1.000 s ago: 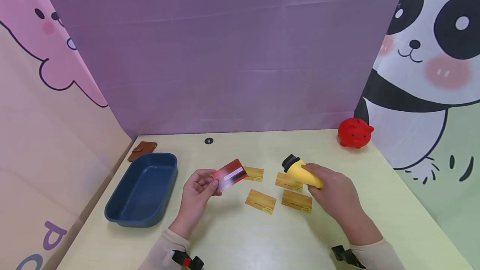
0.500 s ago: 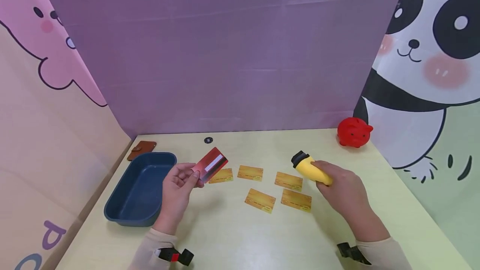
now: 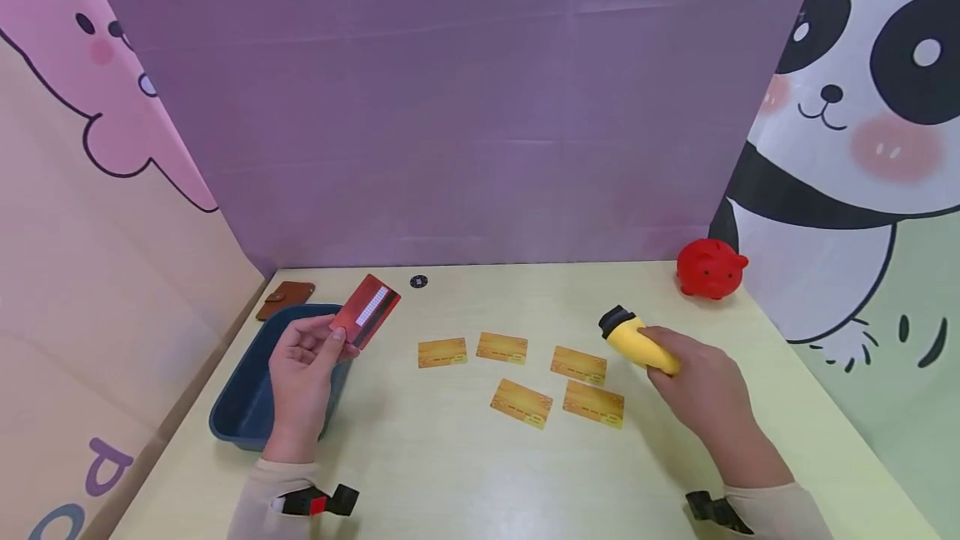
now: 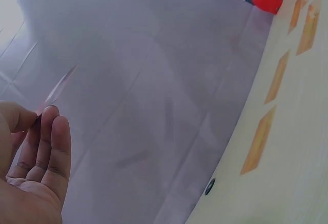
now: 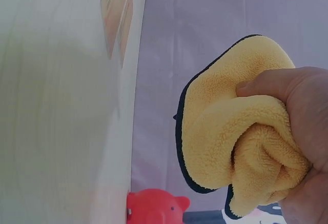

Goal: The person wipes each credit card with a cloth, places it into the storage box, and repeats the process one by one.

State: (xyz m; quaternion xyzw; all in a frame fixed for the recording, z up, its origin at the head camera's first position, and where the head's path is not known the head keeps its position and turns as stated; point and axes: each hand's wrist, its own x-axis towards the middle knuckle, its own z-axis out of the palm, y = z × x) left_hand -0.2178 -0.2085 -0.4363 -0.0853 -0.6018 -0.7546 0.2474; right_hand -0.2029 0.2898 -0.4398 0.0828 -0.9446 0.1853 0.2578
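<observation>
In the head view my left hand (image 3: pixel 303 369) pinches a red bank card (image 3: pixel 366 312) between thumb and fingers, its striped back toward me. That hand is raised over the right part of a blue tray (image 3: pixel 217 423) and hides some of it. The left wrist view shows the card (image 4: pixel 60 86) almost edge-on. My right hand (image 3: pixel 701 386) grips a folded yellow cloth (image 3: pixel 639 343) with a black edge, held above the table to the right of the gold cards. In the right wrist view the cloth (image 5: pixel 225 126) looks bunched and fluffy, with the thumb pressed on it.
Several gold cards (image 3: pixel 521 403) lie apart in two loose rows on the pale table (image 3: pixel 465 482). A brown wallet (image 3: pixel 285 299) lies behind the tray, and a small black disc (image 3: pixel 418 282) sits near the back edge. A red piggy bank (image 3: pixel 710 268) stands at the back right.
My left hand has carried the red card leftward from above the gold cards to over the tray, uncovering a gold card. My right hand has shifted slightly right with the cloth.
</observation>
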